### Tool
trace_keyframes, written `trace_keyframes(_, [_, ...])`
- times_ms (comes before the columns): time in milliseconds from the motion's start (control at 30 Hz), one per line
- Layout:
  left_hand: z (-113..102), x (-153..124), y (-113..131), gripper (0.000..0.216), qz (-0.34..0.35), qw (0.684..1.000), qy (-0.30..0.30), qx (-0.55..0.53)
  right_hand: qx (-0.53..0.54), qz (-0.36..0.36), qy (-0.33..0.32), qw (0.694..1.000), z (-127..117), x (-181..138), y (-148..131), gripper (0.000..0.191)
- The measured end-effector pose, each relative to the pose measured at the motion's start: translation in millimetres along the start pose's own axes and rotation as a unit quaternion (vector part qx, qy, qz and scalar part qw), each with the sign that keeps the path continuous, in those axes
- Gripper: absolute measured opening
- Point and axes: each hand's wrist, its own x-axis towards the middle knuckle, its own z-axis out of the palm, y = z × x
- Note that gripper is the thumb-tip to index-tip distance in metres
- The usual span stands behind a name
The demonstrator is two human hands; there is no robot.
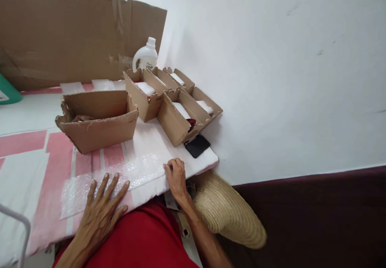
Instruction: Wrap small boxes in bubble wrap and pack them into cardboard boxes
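Note:
A long strip of clear bubble wrap (141,169) lies flat along the front of the table. My left hand (104,201) rests palm down on its left part, fingers spread. At the strip's right end, my right hand (176,175) is closed, with curled fingers and thumb at the edge of the wrap; the exact grip is partly hidden. Behind the strip stands an open cardboard box (102,133) with something brownish inside, mostly hidden by its walls. A flat black pouch (197,146) lies just beyond my right hand.
Several cut cardboard boxes (171,125) holding white wrapped pieces stand against the wall. Behind them is a white jug (146,56). A tall cardboard sheet (75,34) lines the back, with a green container (8,91) at left. A straw hat (226,211) hangs below the table's right corner.

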Motion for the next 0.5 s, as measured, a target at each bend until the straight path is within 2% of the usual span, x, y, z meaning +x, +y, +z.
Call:
trace_keyframes(67, [-1.3,-0.6,0.4,0.057,-0.004,1.000,-0.001,0.001,-0.011,-0.010,0.054,0.998,3.1,-8.0,-13.6,0.024])
trace_keyframes(133, [-0.6,-1.7,-0.9,0.055,-0.006,1.000,-0.001,-0.001,-0.002,-0.079,0.040,0.996,11.5,-22.1,-40.3,0.033])
trace_keyframes(167, [0.6,-2.5,-2.5,0.054,0.001,1.000,0.005,-0.005,0.008,-0.137,-0.002,0.991,17.1,-30.2,-57.1,0.038])
trace_keyframes(233, [4.0,-4.2,-6.6,0.053,0.034,0.999,0.028,-0.021,0.031,-0.284,-0.125,0.950,28.2,-44.0,-89.3,0.056])
trace_keyframes(300, [6.0,-4.7,-9.7,0.054,0.066,0.996,0.044,-0.037,0.025,-0.337,-0.220,0.915,34.8,-50.9,-108.2,0.076])
trace_keyframes(367, [4.8,-3.5,-9.1,0.053,0.058,0.997,0.034,-0.039,0.005,-0.320,-0.265,0.910,33.8,-50.6,-104.9,0.088])
trace_keyframes(500, [-2.8,1.2,-0.6,0.054,-0.012,1.000,-0.008,-0.026,-0.065,-0.216,-0.267,0.937,15.4,-40.0,-53.8,0.094])
